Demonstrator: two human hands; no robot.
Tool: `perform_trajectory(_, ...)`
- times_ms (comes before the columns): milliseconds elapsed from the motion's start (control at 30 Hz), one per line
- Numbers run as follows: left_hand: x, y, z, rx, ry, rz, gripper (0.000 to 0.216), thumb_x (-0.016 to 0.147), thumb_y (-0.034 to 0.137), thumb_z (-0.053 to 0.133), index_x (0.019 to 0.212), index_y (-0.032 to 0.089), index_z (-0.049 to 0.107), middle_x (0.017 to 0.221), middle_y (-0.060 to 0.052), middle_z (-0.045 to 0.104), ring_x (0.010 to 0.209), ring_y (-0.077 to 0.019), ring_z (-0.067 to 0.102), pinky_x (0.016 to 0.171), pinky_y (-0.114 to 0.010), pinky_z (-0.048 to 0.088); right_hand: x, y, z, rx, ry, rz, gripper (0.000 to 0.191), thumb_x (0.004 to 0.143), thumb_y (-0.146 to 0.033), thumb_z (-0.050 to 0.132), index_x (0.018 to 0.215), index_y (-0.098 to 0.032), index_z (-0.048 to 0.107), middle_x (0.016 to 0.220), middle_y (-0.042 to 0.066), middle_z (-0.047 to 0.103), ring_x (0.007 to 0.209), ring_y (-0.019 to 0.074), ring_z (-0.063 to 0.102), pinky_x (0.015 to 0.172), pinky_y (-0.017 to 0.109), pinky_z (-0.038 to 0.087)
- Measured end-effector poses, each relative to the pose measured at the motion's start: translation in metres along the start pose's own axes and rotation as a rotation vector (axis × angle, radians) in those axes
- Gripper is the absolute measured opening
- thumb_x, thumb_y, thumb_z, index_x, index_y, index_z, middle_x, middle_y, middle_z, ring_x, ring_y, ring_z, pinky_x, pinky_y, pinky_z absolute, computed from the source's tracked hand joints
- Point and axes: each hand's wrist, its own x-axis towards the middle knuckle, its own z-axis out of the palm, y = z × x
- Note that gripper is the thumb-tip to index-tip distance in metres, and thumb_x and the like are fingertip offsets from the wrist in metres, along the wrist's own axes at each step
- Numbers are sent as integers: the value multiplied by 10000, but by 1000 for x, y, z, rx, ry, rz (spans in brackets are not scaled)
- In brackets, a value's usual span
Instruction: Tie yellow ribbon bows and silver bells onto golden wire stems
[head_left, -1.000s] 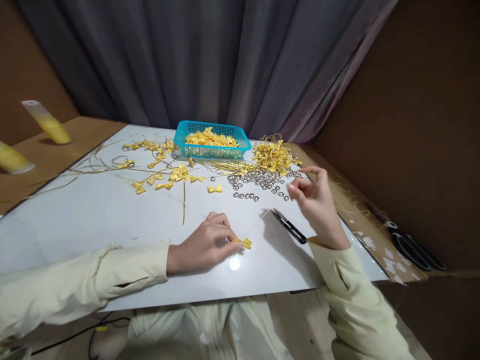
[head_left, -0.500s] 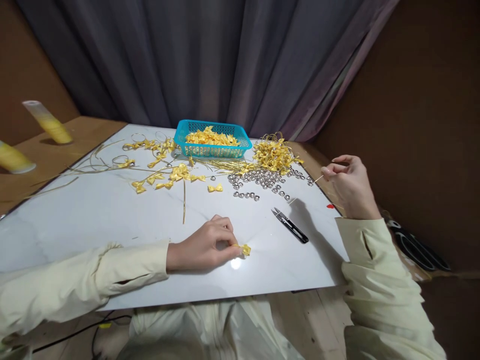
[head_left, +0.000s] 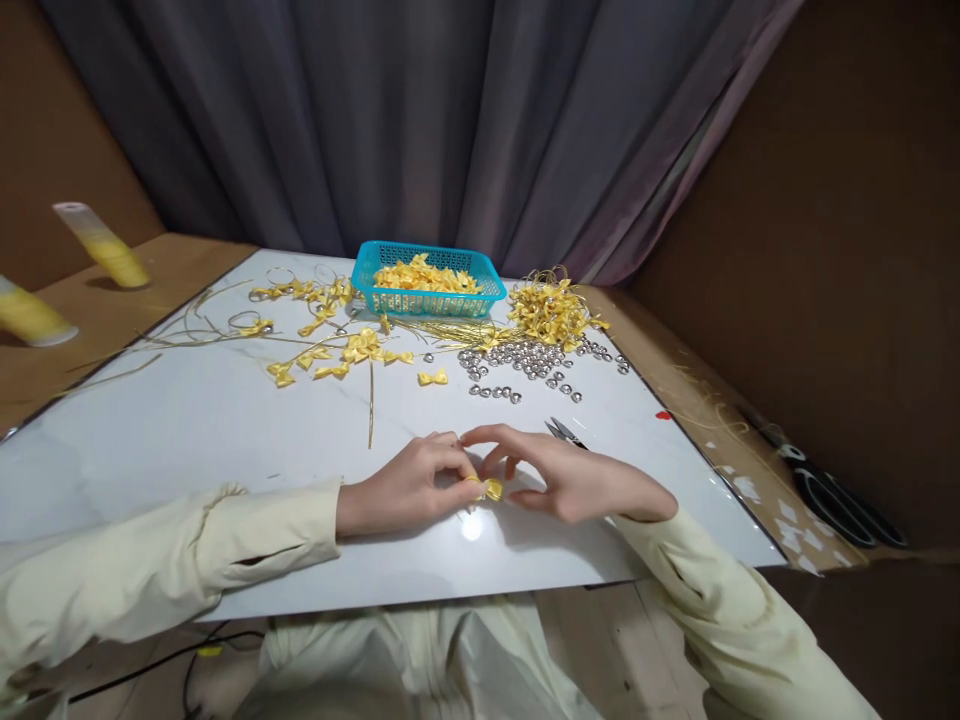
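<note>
My left hand (head_left: 409,485) rests on the white table (head_left: 187,440), fingers pinched on a small yellow ribbon bow (head_left: 492,489). My right hand (head_left: 570,480) lies beside it, fingertips curled in and touching the same bow from the right. Black thread snips (head_left: 564,432) lie just behind my right hand, partly hidden by it. Farther back sit a scatter of small silver bells (head_left: 525,362) and a heap of yellow bows with gold cord (head_left: 547,308).
A turquoise basket (head_left: 424,298) holding yellow bows stands at the table's far edge before a grey curtain. Loose bows and gold cords (head_left: 322,350) are strewn at the back left. Two yellow ribbon spools (head_left: 101,245) lie at the left; large black scissors (head_left: 832,495) lie at the right.
My right hand came back from the table's right edge, where it had pulled a thin cord outward, and now meets my left hand at the bow. My left hand stayed put.
</note>
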Motion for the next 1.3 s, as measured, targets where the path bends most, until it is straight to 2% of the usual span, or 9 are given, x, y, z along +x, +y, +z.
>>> perform_trajectory(100, 0, -1, 0, 9, 2, 8, 185, 828, 221, 559, 672, 160, 637, 697, -15, 584, 740, -138, 554, 697, -271, 437, 1, 7, 0, -31, 12, 72, 442, 770, -94, 523, 1206, -163, 492, 872, 43, 670, 634, 108, 582, 594, 218, 453)
perform_trajectory(167, 0, -1, 0, 4, -1, 9, 180, 829, 215, 557, 680, 154, 637, 707, -20, 586, 744, -137, 558, 694, -265, 439, 0, 13, -3, -73, 2, 77, 258, 811, -114, 487, 1035, -152, 610, 753, 20, 662, 570, 92, 543, 570, 199, 412)
perform_trajectory(233, 0, -1, 0, 3, -3, 13, 181, 833, 212, 551, 683, 153, 633, 711, -23, 591, 748, -139, 559, 696, -263, 439, 0, 17, -6, -102, -11, 50, 224, 844, -119, 439, 837, -145, 661, 616, -1, 619, 539, 87, 519, 583, 194, 391)
perform_trajectory(333, 0, 0, 0, 14, -4, 0, 186, 839, 219, 540, 684, 156, 619, 723, -23, 589, 743, -137, 560, 685, -257, 436, 2, 18, -4, -173, 40, 24, 267, 843, -119, 414, 691, -151, 631, 528, -18, 552, 479, 80, 449, 554, 191, 344)
perform_trajectory(533, 0, -1, -1, 29, -40, -5, 194, 839, 235, 525, 676, 150, 584, 701, -5, 537, 657, -110, 511, 616, -232, 401, 16, 12, 20, -411, 341, 145, 189, 659, -43, 427, 522, -174, 432, 465, -38, 409, 447, 86, 271, 491, 220, 200)
perform_trajectory(667, 1, -3, -2, 2, -52, -35, 189, 825, 232, 525, 663, 150, 578, 675, 7, 513, 616, -97, 483, 588, -222, 378, 20, 12, 30, -420, 416, 133, 219, 645, -64, 432, 513, -185, 306, 462, -53, 324, 447, 86, 193, 479, 230, 156)
perform_trajectory(833, 1, -4, -1, -34, -82, -58, 192, 814, 245, 523, 657, 147, 572, 674, 1, 516, 615, -102, 473, 578, -227, 369, 20, 17, 34, -393, 438, 117, 224, 612, -53, 418, 537, -188, 256, 485, -59, 281, 459, 84, 201, 483, 229, 152)
perform_trajectory(1133, 2, -2, 0, -125, -46, -148, 187, 813, 267, 528, 677, 147, 574, 706, 1, 517, 654, -111, 475, 610, -237, 373, 17, 19, 25, -293, 424, 91, 128, 606, -70, 394, 544, -180, 371, 492, -45, 349, 462, 80, 260, 491, 207, 208)
perform_trajectory(1300, 5, -6, 2, -193, -20, -228, 220, 813, 329, 543, 684, 152, 566, 659, 19, 497, 638, -110, 439, 593, -228, 356, 17, 25, 23, -256, 533, 61, 206, 739, -160, 395, 537, -183, 360, 464, -52, 305, 448, 75, 263, 480, 195, 224)
